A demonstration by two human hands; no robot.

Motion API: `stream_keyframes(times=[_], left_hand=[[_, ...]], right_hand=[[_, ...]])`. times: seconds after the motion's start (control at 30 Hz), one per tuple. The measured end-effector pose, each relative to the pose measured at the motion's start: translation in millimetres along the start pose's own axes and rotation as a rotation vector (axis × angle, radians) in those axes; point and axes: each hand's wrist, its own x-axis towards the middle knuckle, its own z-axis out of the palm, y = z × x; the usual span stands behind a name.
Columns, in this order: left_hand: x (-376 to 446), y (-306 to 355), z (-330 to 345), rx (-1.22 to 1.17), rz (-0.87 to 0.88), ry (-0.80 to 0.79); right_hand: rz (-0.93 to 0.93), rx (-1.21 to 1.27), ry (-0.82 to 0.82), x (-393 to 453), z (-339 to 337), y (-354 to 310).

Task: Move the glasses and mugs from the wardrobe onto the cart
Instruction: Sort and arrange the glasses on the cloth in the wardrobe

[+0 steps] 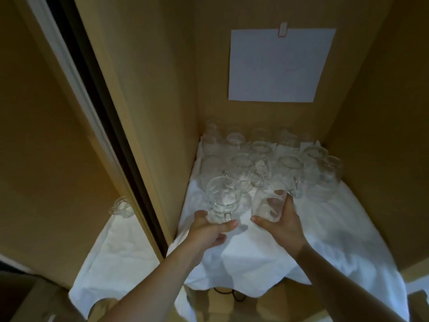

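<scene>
both forearms enter from the bottom of the frame and reach up toward the centre, into the wardrobe (371, 112).

left hand (210, 230), just left of centre: fingers and thumb curled round a clear glass mug (221, 201), thumb on its left side, fingers at the handle side. mug upright, low over the cloth; contact with the cloth cannot be told.

right hand (282, 223), just right of centre: grips a clear glass tumbler (268, 204), thumb on the near left side, fingers wrapped round the far right. tumbler tilted, its top leaning up and to the right.

white cloth (267, 252) covers the wardrobe shelf, wrinkled, its front edge hanging over at lower centre.

cluster of glasses and mugs (262, 156) stands on the cloth at the back of the shelf, above the hands, packed close in rows from the left wall to the right wall. exact count not readable; edges blur together.

white sheet of paper (281, 65) on the back wall, upper right of centre, held by a small clip (283, 30) at its top edge.

mirror panel (58, 135) on the left of the frame, behind a dark vertical frame strip, reflects the cloth and 1 glass at lower left.

dark cable (232, 293) shows below the cloth edge, bottom centre.
</scene>
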Motion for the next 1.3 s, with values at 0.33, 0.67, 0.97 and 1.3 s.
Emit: stream_keyframes(times=[0.33,0.67,0.97,1.3], left_hand=[[19,2,-9,0.178,0.268,0.062],[22,-5,17,0.276,0.380,0.296],[-4,-13,13,0.411,0.467,0.553],[-19,14,12,0.783,0.558,0.635]], right_hand=[[-0.024,0.015,-0.065,21,-3,31],[-0.040,0.050,-0.065,27,-1,39],[-0.043,0.022,-0.073,26,-2,38],[-0.043,0.037,-0.050,24,-1,35]])
